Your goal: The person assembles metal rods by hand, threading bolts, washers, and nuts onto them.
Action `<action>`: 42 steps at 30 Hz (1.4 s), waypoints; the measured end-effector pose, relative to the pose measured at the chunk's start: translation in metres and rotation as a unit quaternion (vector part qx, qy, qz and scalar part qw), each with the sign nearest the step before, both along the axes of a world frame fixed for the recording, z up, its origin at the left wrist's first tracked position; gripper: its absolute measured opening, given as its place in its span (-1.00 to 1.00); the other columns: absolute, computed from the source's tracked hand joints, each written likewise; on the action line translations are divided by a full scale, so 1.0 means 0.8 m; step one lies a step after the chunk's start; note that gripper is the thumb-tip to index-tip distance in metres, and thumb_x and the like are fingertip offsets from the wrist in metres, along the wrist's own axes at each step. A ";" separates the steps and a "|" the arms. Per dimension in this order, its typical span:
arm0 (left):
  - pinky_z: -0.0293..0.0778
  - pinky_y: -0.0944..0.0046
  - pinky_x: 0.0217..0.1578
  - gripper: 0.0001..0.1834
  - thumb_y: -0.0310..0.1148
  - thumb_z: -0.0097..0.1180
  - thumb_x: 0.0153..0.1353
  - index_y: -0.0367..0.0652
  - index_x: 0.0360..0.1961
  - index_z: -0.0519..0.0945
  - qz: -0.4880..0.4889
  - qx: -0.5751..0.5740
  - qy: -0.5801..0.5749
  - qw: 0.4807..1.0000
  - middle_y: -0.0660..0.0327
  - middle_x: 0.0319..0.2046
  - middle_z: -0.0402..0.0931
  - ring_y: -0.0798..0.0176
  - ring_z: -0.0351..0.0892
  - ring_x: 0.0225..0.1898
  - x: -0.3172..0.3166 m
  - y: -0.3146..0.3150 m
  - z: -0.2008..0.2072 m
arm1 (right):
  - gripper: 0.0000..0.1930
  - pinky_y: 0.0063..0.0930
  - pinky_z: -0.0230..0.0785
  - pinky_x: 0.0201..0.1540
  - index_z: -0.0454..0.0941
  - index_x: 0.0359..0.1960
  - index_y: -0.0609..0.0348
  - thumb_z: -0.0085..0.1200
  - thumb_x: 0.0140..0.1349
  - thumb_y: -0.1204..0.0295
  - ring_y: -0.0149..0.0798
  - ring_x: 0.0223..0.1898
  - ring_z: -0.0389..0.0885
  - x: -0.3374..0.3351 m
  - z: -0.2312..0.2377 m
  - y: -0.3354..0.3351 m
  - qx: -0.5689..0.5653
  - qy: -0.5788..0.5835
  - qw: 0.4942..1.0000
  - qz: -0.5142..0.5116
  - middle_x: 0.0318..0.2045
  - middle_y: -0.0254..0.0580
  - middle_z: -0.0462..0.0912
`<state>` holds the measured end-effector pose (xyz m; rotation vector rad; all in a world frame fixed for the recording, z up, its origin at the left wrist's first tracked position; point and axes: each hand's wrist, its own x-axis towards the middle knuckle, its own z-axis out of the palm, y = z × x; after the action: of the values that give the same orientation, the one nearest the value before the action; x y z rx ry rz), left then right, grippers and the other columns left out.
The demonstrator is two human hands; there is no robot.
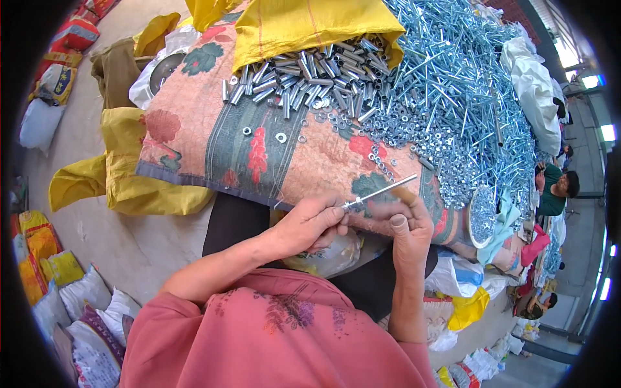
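Observation:
My left hand [315, 221] is closed around one end of a thin metal rod [388, 188], pinching it between thumb and fingers. Small nuts or washers [353, 204] sit on the rod just beyond the thumb. The rod points up and to the right over the edge of a flower-patterned cloth [310, 168]. Beside its free end is my right hand [412, 226], thumb raised and apart from the fingers, some of which are smeared by motion. Nothing shows in its grasp. Loose washers [281, 138] lie on the cloth ahead of my hands.
Metal sleeves [310, 74] spill from a yellow woven sack [317, 26]. Farther right are heaps of nuts [453, 152] and long rods [446, 58]. A round tray [482, 216] of small parts stands right. Filled sacks [90, 297] lie left; other people [553, 191] sit far right.

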<state>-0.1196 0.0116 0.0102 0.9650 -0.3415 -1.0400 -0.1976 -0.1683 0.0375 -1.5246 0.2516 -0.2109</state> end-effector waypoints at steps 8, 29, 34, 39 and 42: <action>0.01 0.48 -0.78 -0.71 -0.20 -0.21 0.35 -0.22 -0.35 0.36 -0.024 -0.003 0.013 1.000 0.30 -0.59 0.30 0.53 0.12 -0.77 -0.015 -0.011 0.009 | -0.41 -0.57 0.47 -0.30 0.28 0.09 0.40 0.05 0.18 0.14 -0.34 -0.41 0.59 -0.010 0.007 -0.012 -0.045 -0.037 0.998 -0.009 -0.34 -0.02 0.61; 0.15 0.38 -0.76 -0.80 -0.31 -0.16 0.32 -0.23 -0.36 0.31 -0.091 0.050 -0.060 0.993 0.17 -0.48 0.39 0.39 0.26 -0.73 -0.080 -0.067 0.012 | -0.89 -0.74 0.14 -0.47 0.51 -0.34 0.26 0.09 0.16 0.47 -0.59 -0.51 0.32 -0.070 -0.007 -0.020 0.077 -0.057 0.995 -0.032 -0.45 -0.39 0.48; 0.35 0.12 -0.50 -0.87 -0.46 -0.08 0.22 -0.30 -0.27 0.32 0.116 0.105 -0.512 0.845 0.02 -0.55 0.36 0.06 0.39 -0.59 -0.077 -0.069 -0.011 | -0.75 -0.71 0.20 -0.35 0.47 -0.32 0.27 0.09 0.20 0.30 -0.59 -0.42 0.33 -0.073 -0.035 -0.011 0.019 0.001 0.997 -0.077 -0.46 -0.43 0.47; 0.19 0.47 -0.72 -0.77 -0.27 -0.19 0.34 -0.22 -0.37 0.33 -0.063 0.137 -0.278 0.949 0.30 -0.58 0.35 0.48 0.25 -0.70 -0.059 -0.050 0.023 | -0.67 -0.74 0.23 -0.39 0.49 -0.14 0.31 0.18 0.11 0.36 -0.59 -0.43 0.41 -0.066 -0.027 -0.020 0.075 -0.017 0.997 0.022 -0.44 -0.41 0.53; 0.14 0.50 -0.75 -0.74 -0.24 -0.20 0.35 -0.21 -0.40 0.31 0.075 0.105 -0.452 0.883 0.32 -0.58 0.36 0.51 0.23 -0.72 -0.074 -0.057 -0.013 | -0.67 -0.74 0.23 -0.38 0.50 -0.14 0.29 0.20 0.09 0.40 -0.60 -0.41 0.40 -0.062 -0.043 -0.024 -0.001 0.031 0.999 -0.010 -0.41 -0.41 0.53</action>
<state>-0.1791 -0.0340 0.0001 1.6243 -0.9156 -0.4225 -0.2474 -0.1873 0.0033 -1.5323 0.3161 -0.1785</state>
